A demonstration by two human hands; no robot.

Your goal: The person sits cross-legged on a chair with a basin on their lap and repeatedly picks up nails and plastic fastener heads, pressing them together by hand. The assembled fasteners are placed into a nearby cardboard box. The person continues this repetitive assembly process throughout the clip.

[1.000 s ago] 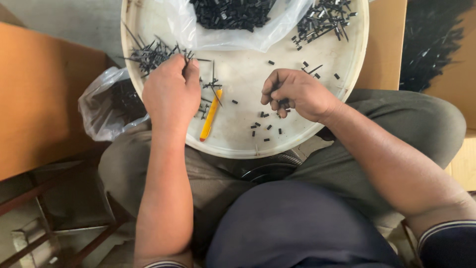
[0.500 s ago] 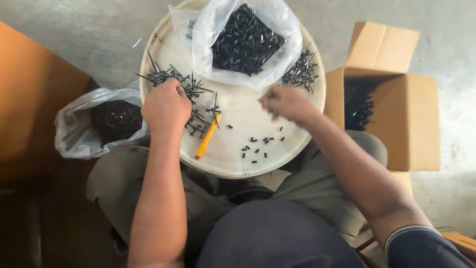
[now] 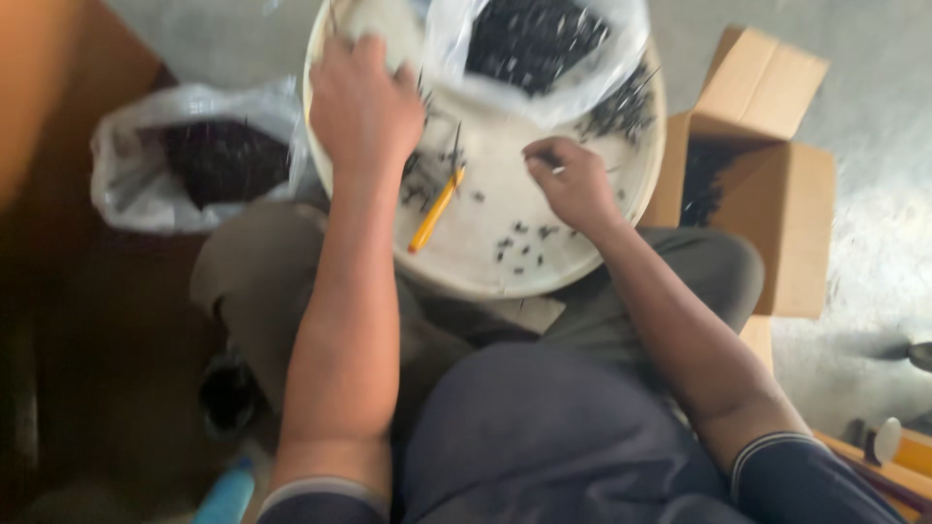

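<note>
A clear bag [image 3: 194,160] of dark pieces lies on the floor at far left. The left hand [image 3: 361,102] rests knuckles-up on the round tray [image 3: 485,267] balanced on the lap; whether its grip is closed cannot be told. A yellow pencil [image 3: 435,209] lies between the hands. The right hand [image 3: 573,180] is pinched on a small part. The loose black nails [image 3: 519,243] could be spilled if the tray is tipped. An open box [image 3: 767,184] stands at right.
</note>
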